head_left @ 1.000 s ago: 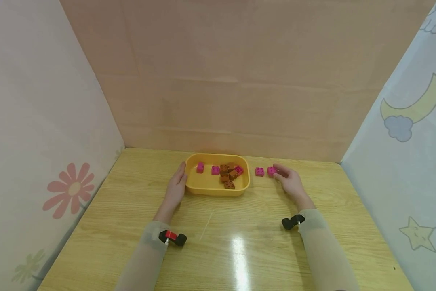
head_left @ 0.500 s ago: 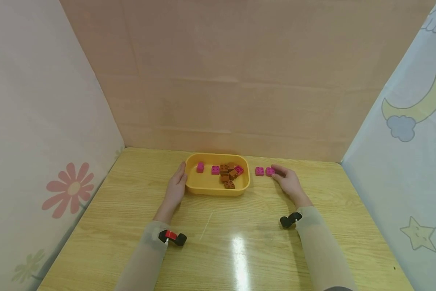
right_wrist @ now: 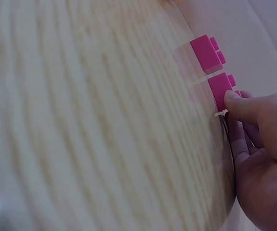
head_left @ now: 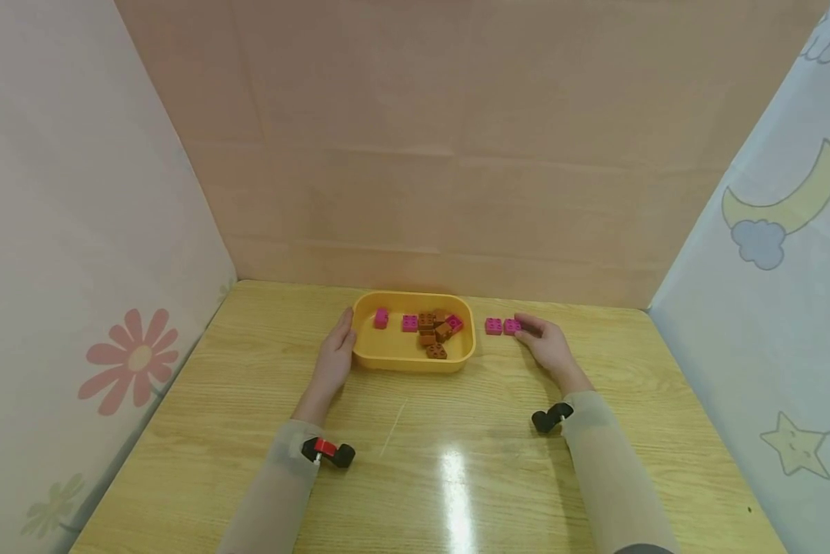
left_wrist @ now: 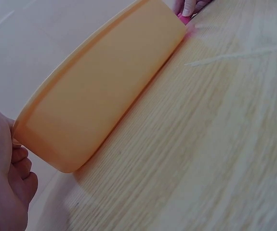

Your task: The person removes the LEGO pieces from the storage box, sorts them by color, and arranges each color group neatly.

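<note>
My left hand (head_left: pixel 335 355) holds the left end of a yellow tray (head_left: pixel 401 365), its fingers along the wall. In the left wrist view, that hand (left_wrist: pixel 1 173) meets the tray (left_wrist: pixel 104 82) at its rim, some fingers curled. My right hand (head_left: pixel 551 351) pinches a pink toy building brick (head_left: pixel 511 327) on the table, right of the tray. Just left of it stands a second pink brick (head_left: pixel 494 326). The right wrist view shows the thumb of my right hand (right_wrist: pixel 268 144) on the near pink brick (right_wrist: pixel 219 91); a narrow gap separates it from the other brick (right_wrist: pixel 205 54).
Inside the tray lie several brown bricks (head_left: pixel 436 352) and a few pink ones, including one pink brick (head_left: pixel 381 318) at the left. The wooden table (head_left: pixel 401 438) meets a tan back wall (head_left: pixel 428 192), with printed side walls left and right.
My right hand has slid its pink brick slightly left, up close to the other pink brick. The left hand and the tray stay almost in place.
</note>
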A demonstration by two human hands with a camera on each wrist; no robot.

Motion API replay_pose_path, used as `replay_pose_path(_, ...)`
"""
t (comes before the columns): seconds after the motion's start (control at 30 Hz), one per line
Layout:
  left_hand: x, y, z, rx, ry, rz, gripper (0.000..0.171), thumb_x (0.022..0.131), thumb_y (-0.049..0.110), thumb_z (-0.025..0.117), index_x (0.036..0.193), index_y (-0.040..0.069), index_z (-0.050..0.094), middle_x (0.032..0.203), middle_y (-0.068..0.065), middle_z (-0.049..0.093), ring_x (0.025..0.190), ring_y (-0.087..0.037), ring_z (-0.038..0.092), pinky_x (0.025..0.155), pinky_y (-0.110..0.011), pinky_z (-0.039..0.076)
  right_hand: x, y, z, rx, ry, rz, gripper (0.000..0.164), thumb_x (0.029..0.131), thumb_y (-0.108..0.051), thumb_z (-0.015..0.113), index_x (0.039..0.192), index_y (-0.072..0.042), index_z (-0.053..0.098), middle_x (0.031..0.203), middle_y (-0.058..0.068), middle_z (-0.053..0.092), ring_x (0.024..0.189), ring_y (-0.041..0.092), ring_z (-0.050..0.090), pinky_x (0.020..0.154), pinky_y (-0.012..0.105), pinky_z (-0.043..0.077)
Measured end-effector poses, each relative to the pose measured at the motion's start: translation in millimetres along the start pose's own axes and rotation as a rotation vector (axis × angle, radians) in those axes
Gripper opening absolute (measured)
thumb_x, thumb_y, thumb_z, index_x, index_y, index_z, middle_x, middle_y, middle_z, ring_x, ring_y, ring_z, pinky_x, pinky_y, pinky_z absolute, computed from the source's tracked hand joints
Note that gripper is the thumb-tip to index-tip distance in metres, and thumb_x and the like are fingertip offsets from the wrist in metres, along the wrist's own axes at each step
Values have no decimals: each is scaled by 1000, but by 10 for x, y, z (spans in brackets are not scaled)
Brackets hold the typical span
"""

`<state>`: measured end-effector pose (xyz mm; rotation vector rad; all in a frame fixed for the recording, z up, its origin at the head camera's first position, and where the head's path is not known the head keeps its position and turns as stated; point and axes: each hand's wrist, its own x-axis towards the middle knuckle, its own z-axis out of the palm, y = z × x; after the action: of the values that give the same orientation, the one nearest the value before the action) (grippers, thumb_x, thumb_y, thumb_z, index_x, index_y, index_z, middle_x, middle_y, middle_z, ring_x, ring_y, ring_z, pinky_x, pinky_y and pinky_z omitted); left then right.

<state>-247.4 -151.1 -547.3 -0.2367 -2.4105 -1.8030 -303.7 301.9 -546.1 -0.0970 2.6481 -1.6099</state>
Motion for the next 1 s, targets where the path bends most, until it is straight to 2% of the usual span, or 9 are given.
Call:
replay_pose_path(0.37,3,10,-5,-2,3,-10,54,116,12,37,167,-2,25,175,-19,21,163,-32,17,133,-47,12,24,40,-12,15,-11,16,53,107,-13,67,158,-4,53,157,23,54,149,38,46,126,52,33)
replay_pose_path(1.0,15,0,-5,-16,3,-3,54,116,11,38,167,-3,25,175,-20,21,163,-31,17,133,-47,12,9,29,-11,39,-17,10,54,107,-8,65,159,-2,50,156,25,53,146,38,49,125,52,34)
